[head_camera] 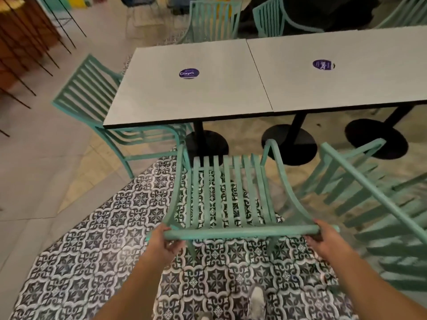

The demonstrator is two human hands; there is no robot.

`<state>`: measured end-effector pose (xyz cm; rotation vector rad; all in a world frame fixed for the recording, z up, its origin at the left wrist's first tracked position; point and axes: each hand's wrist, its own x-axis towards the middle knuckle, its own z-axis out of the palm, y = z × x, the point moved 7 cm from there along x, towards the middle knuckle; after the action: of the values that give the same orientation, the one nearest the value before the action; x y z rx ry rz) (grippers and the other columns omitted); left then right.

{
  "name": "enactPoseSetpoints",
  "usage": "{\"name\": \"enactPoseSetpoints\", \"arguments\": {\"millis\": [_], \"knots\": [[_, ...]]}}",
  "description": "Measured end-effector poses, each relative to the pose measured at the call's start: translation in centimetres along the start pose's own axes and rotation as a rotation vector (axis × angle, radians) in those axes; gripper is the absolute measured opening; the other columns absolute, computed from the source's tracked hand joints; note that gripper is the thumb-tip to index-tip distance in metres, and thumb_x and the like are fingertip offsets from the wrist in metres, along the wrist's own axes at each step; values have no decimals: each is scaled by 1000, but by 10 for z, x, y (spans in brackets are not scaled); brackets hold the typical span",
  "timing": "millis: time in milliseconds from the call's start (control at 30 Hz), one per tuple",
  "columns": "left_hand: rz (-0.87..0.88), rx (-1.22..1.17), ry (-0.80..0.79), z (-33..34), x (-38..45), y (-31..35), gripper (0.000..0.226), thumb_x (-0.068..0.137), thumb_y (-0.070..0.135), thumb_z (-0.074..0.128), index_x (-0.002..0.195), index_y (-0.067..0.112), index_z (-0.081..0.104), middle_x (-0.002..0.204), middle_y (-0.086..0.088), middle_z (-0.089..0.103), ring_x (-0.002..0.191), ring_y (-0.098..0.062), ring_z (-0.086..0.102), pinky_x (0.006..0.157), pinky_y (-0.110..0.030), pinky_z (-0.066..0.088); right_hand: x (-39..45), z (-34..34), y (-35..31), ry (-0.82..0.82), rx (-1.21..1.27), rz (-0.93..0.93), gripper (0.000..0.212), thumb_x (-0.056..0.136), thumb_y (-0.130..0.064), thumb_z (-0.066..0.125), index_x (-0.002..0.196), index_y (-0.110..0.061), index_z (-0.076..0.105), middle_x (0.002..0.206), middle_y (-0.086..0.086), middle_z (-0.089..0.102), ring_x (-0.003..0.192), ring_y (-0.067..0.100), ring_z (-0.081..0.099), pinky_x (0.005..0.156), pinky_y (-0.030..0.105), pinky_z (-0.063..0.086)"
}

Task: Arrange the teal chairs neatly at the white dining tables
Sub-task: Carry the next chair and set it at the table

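A teal slatted chair (227, 195) stands in front of me, facing the white tables, its seat short of the table edge. My left hand (165, 242) grips the left end of its top back rail. My right hand (327, 239) grips the right end of the same rail. Two white tables (184, 98) (346, 82) stand side by side, each with a round purple sticker. Another teal chair (92, 100) is tucked in at the left end of the tables. A third teal chair (374, 204) stands askew at my right, close to the held chair.
More teal chairs (213, 19) (270, 18) stand along the far side of the tables. Black round table bases (205, 144) (288, 144) (376, 138) sit on the floor under the tables. Patterned tiles lie underfoot; my shoe (256, 301) shows below. A dark wooden structure with thin black rods (25, 42) is at the left.
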<state>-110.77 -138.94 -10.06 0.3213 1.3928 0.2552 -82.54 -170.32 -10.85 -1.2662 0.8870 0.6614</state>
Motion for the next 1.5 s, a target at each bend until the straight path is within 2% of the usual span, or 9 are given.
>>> {"name": "enactPoseSetpoints", "arguments": {"millis": [167,333,467,600,733,933,1067,1200,1500], "knots": [[-32,61,24,29,13,15,35,93,23,59,121,3,57,107,-24,64,74,-36,71,44,-39,56,45,23,-27,-78,-22,6,12,94,-16,58,85,-10,54,135,18,52,103,28,53,94,41,48],[4,64,37,57,27,27,27,95,18,55,117,2,57,116,-27,61,89,-38,68,46,-42,58,85,33,-50,-72,-50,11,35,86,-22,68,116,-5,58,124,17,61,99,30,62,61,42,58],[14,58,17,74,36,41,29,95,19,56,119,2,55,114,-27,61,90,-37,68,45,-41,57,69,54,-69,-35,-68,-38,32,90,-20,64,119,-8,55,115,15,57,86,27,59,37,29,52],[9,38,21,85,41,50,32,93,20,58,121,4,53,112,-25,61,88,-38,67,43,-42,56,65,71,-73,-78,-74,14,26,92,-17,61,116,-7,56,112,16,58,90,29,60,51,39,58],[13,29,38,90,46,58,30,93,16,57,120,5,53,106,-26,61,86,-38,66,50,-48,58,64,81,-76,-86,-59,38,20,91,-16,62,108,-6,58,107,17,59,90,29,61,51,38,58],[27,46,32,93,47,60,26,95,17,52,119,7,53,114,-26,60,97,-39,66,59,-56,56,72,82,-79,-54,-35,44,26,87,-18,67,110,-8,59,117,18,60,102,33,63,85,45,56],[24,51,45,92,45,60,26,95,18,54,117,6,52,113,-25,60,97,-38,66,57,-57,55,72,82,-78,-48,-14,38,26,87,-19,67,109,-8,59,117,18,60,103,33,63,89,47,54],[10,52,55,94,43,58,20,96,20,54,109,5,53,108,-24,60,95,-38,66,54,-55,54,71,81,-78,-43,-6,36,31,88,-17,65,116,-5,57,116,18,61,102,32,63,85,45,56],[8,22,32,98,48,53,27,95,17,53,119,5,51,112,-24,60,95,-38,66,57,-52,57,61,86,-90,-60,-23,26,27,89,-15,65,113,-5,57,114,17,60,99,30,63,48,37,58]]}}
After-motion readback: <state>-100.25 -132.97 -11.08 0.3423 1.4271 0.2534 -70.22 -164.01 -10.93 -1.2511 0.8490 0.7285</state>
